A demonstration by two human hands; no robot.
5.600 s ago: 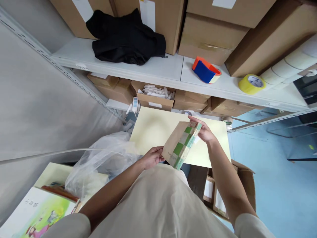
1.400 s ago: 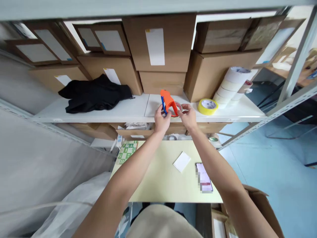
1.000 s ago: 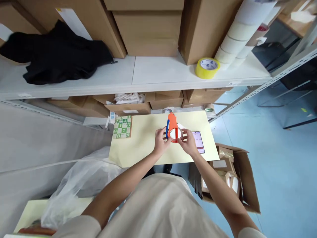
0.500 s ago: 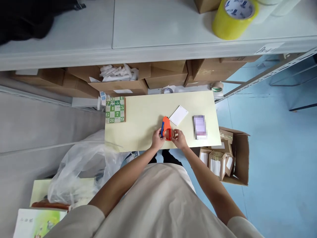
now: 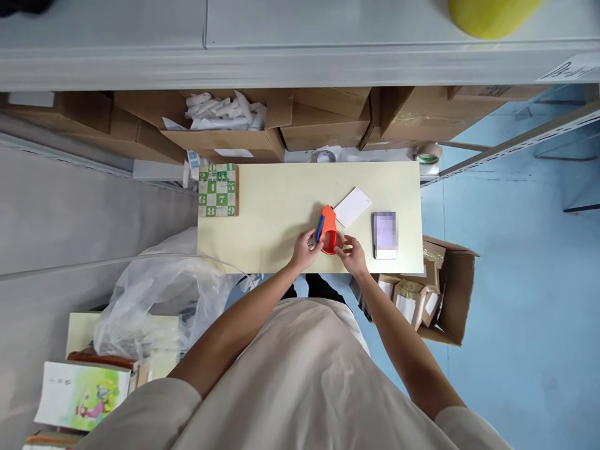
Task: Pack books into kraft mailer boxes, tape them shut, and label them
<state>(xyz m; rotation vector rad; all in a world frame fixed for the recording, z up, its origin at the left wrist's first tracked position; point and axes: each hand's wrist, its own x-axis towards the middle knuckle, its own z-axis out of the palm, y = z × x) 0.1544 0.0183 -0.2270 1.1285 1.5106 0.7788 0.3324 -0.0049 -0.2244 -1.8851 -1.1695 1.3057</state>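
Between both hands, low over the pale table (image 5: 276, 194), is an orange tape dispenser (image 5: 329, 220) with a blue part (image 5: 320, 229) on its left side. My left hand (image 5: 305, 251) grips the dispenser's left side, fingers and thumb closed on it. A roll of tape (image 5: 340, 240) shows at the dispenser's right side, partly hidden. My right hand (image 5: 352, 255) pinches this roll at its right edge. Just beyond the dispenser lies a white card or paper (image 5: 353, 206). To the right of my right hand, a blurred purple-and-white flat item (image 5: 385, 235) rests on the table.
A green-and-white numbered block or book (image 5: 218, 190) sits at the table's left end. Cardboard boxes (image 5: 323, 128) line the shelf behind. An open carton (image 5: 457, 290) of small boxes stands on the floor at right. Plastic bags (image 5: 159, 294) and books (image 5: 84, 394) are at left.
The camera view has shifted, so the table and shelf sit higher in the picture. My hands keep hold of the dispenser and the roll, with the right fingers slightly farther from the left ones.
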